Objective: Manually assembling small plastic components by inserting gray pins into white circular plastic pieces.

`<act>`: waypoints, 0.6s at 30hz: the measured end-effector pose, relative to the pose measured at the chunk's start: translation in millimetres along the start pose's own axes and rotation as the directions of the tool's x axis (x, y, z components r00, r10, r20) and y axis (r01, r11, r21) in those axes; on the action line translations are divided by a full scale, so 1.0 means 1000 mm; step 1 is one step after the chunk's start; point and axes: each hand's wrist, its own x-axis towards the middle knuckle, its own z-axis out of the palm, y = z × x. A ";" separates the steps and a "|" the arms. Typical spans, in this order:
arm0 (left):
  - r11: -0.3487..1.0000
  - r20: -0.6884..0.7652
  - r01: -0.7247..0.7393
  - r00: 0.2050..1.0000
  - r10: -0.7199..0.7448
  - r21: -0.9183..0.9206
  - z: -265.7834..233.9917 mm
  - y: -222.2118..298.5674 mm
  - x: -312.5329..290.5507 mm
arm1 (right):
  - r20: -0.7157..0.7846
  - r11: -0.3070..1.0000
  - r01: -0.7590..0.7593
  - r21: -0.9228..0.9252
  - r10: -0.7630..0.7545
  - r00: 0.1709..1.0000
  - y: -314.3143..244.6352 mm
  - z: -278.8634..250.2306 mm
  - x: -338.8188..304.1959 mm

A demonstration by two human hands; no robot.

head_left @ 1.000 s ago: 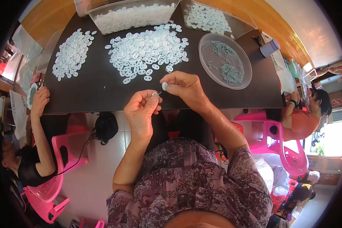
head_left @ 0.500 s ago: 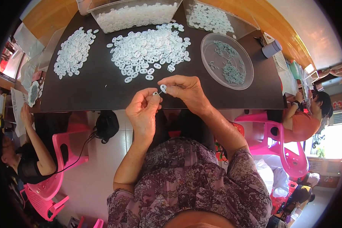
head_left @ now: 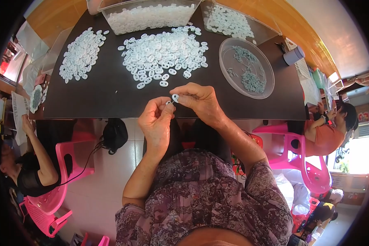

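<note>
Above the near table edge, my left hand [head_left: 155, 123] pinches a small white plastic piece [head_left: 168, 103], mostly covered by the thumb and fingers. My right hand [head_left: 201, 102] is closed on a white oval plastic piece with holes [head_left: 175, 97], held up between thumb and index finger. The two pieces almost meet, and a thin short pin seems to bridge them; it is too small to make out well. Just beyond my hands lies a large heap of white two-holed oval pieces [head_left: 164, 53].
A smaller heap of white pieces [head_left: 81, 55] lies at left. Clear bins [head_left: 149, 30] [head_left: 268, 29] stand at the back. A round clear tray [head_left: 228, 78] holds small grey-green pins [head_left: 252, 82]. A lilac-capped cup [head_left: 293, 55] stands far right. People sit at both sides on pink chairs [head_left: 301, 151].
My hands have drawn slightly closer together, so the two white pieces are nearer each other. The view has shifted a little. The person at right has raised their hands.
</note>
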 end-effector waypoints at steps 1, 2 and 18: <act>1.000 0.000 -0.002 1.000 0.002 -0.001 0.000 -0.001 0.000 | -0.005 1.000 0.009 -0.018 -0.009 1.000 -0.001 0.001 0.000; 1.000 -0.001 -0.005 1.000 0.005 -0.001 0.000 -0.002 0.000 | -0.010 0.999 0.018 -0.036 -0.018 1.000 -0.002 0.001 -0.001; 0.993 0.016 -0.045 0.999 0.047 -0.110 -0.001 -0.007 0.003 | -0.059 0.997 0.049 -0.062 -0.053 0.997 -0.004 0.013 -0.005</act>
